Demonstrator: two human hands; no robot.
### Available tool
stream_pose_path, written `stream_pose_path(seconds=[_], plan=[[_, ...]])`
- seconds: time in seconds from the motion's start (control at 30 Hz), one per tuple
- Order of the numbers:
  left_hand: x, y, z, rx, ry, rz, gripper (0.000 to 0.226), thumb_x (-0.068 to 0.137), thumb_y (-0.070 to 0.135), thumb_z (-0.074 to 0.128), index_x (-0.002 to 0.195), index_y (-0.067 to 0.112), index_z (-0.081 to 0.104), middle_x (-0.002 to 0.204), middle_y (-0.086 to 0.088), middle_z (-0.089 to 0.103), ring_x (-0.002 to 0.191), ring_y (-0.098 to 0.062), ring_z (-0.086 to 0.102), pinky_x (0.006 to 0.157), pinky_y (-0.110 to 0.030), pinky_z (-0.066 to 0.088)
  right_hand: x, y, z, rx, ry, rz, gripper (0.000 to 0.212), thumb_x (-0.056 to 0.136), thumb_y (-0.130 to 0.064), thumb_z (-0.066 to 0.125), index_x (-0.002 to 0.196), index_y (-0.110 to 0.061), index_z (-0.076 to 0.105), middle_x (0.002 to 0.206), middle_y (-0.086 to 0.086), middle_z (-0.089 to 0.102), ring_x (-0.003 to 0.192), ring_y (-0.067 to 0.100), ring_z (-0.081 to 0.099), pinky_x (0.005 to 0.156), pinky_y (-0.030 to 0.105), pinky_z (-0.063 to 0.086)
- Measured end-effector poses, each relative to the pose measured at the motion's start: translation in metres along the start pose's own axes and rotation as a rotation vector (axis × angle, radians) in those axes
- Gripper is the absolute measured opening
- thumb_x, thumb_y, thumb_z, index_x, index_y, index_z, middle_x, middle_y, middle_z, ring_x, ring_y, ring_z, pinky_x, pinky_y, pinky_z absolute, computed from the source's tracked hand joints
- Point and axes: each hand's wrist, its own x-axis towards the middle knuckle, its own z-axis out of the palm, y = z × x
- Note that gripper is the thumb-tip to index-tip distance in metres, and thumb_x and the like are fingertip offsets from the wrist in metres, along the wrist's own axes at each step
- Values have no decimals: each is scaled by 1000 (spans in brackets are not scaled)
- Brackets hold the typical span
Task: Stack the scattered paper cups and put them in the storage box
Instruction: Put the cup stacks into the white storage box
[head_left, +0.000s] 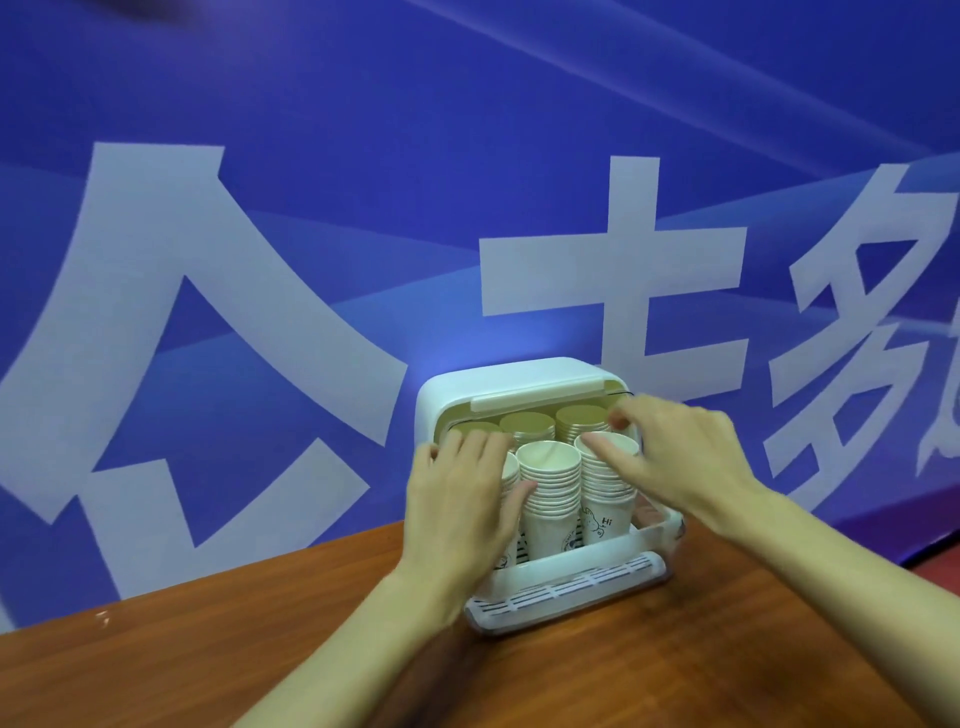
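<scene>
A white storage box (524, 382) with a rounded top stands on the wooden table, its front open. Inside stand several stacks of white paper cups; the middle front stack (550, 499) shows clearly, and a right front stack (608, 512) bears a "Hi" cartoon print. More stacks stand behind, under the lid. My left hand (462, 499) lies over the left front stack with fingers spread, thumb against the middle stack. My right hand (675, 457) reaches in from the right, fingertips on the rim of the right front stack and near the lid's edge. Neither hand grips a cup.
The brown wooden table (208, 654) runs across the foreground. Right behind the box hangs a blue banner (311, 208) with big white characters. A slatted white tray (566, 590) juts from the box's base toward me.
</scene>
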Motion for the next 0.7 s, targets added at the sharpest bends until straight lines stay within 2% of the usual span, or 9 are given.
stream_pose_path(seconds=[0.07, 0.13, 0.2, 0.27, 0.37, 0.43, 0.53, 0.6, 0.7], plan=[[14, -6, -10, -1, 82, 34, 27, 93, 43, 56, 109, 23, 60, 103, 6, 61, 96, -20, 54, 77, -36, 42, 17, 1, -9, 74, 39, -53, 25, 91, -48, 59, 106, -28, 65, 103, -12, 69, 91, 19, 67, 63, 33, 47], [33, -11, -17, -16, 100, 22, 24, 94, 35, 59, 111, 18, 62, 106, 2, 61, 98, -23, 54, 77, -37, 43, 36, 0, -15, 107, -1, -84, 27, 94, -32, 60, 118, -24, 63, 116, -7, 64, 107, 19, 59, 70, 38, 52], [51, -13, -22, -3, -7, -20, 29, 96, 33, 57, 119, 16, 61, 112, -1, 60, 103, -25, 53, 80, -38, 44, 54, -4, -14, 103, -92, -106, 32, 98, -30, 56, 128, -23, 61, 127, -6, 59, 118, 19, 52, 81, 42, 53], [63, -15, -21, 39, -169, -67, 29, 100, 35, 49, 121, 17, 61, 117, -1, 56, 107, -25, 50, 82, -39, 45, 65, -8, -7, 95, -220, -140, 30, 101, -32, 53, 128, -24, 63, 129, -4, 60, 117, 22, 53, 86, 44, 52], [67, -17, -17, 9, -311, -128, 28, 103, 34, 42, 99, 15, 63, 109, 1, 51, 99, -24, 51, 74, -42, 50, 70, -12, 4, 119, -309, -118, 20, 102, -29, 54, 111, -25, 71, 110, 1, 69, 99, 25, 62, 80, 45, 54], [66, -17, -14, -38, -303, -154, 24, 102, 31, 47, 96, 15, 64, 105, 1, 49, 92, -24, 54, 72, -42, 51, 71, -11, 6, 143, -278, -85, 16, 99, -24, 59, 106, -23, 73, 104, 3, 72, 93, 27, 64, 80, 46, 55], [70, -16, -11, -62, -286, -186, 25, 99, 35, 54, 101, 14, 67, 107, -3, 50, 90, -27, 56, 74, -44, 52, 73, -11, 2, 115, -285, -87, 13, 95, -22, 63, 102, -24, 74, 94, 3, 72, 88, 27, 64, 76, 42, 54], [72, -16, -10, -83, -279, -205, 26, 97, 37, 58, 107, 15, 69, 108, -4, 52, 92, -28, 57, 76, -44, 52, 76, -13, -4, 103, -306, -89, 15, 95, -27, 65, 106, -27, 75, 94, 1, 73, 90, 26, 64, 76, 37, 53], [73, -17, -14, -135, -283, -233, 28, 91, 39, 67, 108, 18, 70, 103, -3, 61, 97, -27, 58, 76, -40, 50, 75, -13, -11, 113, -319, -79, 20, 95, -31, 66, 112, -28, 76, 101, 0, 74, 95, 24, 65, 82, 38, 53]])
